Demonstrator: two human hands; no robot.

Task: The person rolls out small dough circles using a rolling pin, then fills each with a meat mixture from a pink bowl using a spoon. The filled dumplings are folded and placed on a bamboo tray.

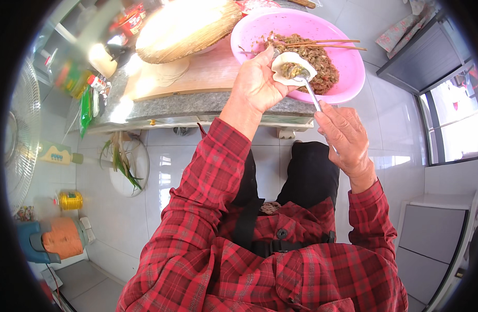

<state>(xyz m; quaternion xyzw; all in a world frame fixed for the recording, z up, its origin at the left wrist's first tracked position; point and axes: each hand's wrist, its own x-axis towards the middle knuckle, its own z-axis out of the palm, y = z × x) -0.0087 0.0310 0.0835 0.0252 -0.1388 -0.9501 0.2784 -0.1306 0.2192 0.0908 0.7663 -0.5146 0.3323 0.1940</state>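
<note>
My left hand (258,82) holds a round dough wrapper (284,80) on its fingers, with a mound of minced filling (291,70) in the middle. In my right hand (344,136) is a metal spoon (312,93), its bowl resting on that filling. Both hands are at the near edge of a pink plastic basin (354,74), which holds a mass of minced filling (325,72). A pair of wooden chopsticks (336,43) lies across the basin. Left of it, flat dough wrappers (168,72) lie on a wooden board (207,74), partly under a round woven tray (176,56).
The board and basin stand on a grey stone counter (161,107). Bottles and packets crowd its left end, beside a fan (22,132). Green onions (124,167) lie below on a round white lid or board (141,156). A grey cabinet (430,230) stands at the right.
</note>
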